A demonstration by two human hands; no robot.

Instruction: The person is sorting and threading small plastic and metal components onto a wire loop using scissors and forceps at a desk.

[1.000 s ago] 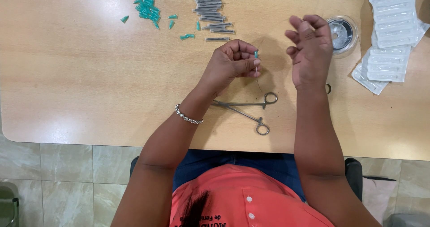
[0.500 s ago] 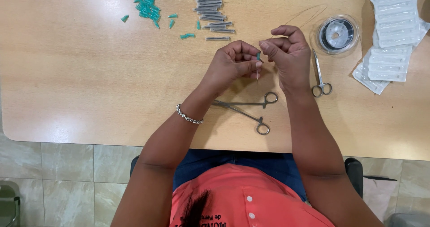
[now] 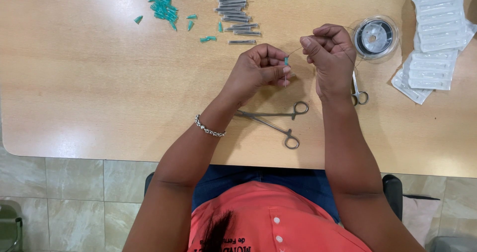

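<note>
My left hand (image 3: 258, 70) pinches a thin needle with a small teal hub (image 3: 286, 61), held upright above the wooden table (image 3: 99, 83). My right hand (image 3: 330, 55) is pinched just right of it, holding a fine thread (image 3: 294, 51) that arcs toward the needle's teal end. The two hands are a few centimetres apart. A silver bracelet (image 3: 209, 128) is on my left wrist.
Steel forceps (image 3: 278, 123) lie open below my hands. Small scissors (image 3: 357, 90) lie right of my right wrist. A clear spool of thread (image 3: 375, 37), white sealed packets (image 3: 432, 33), a row of grey needles (image 3: 234, 8) and scattered teal caps (image 3: 164, 8) lie at the back.
My right hand came down from an open, raised pose near the spool and closed in beside my left hand, now pinching the thread. The left hand stayed in place.
</note>
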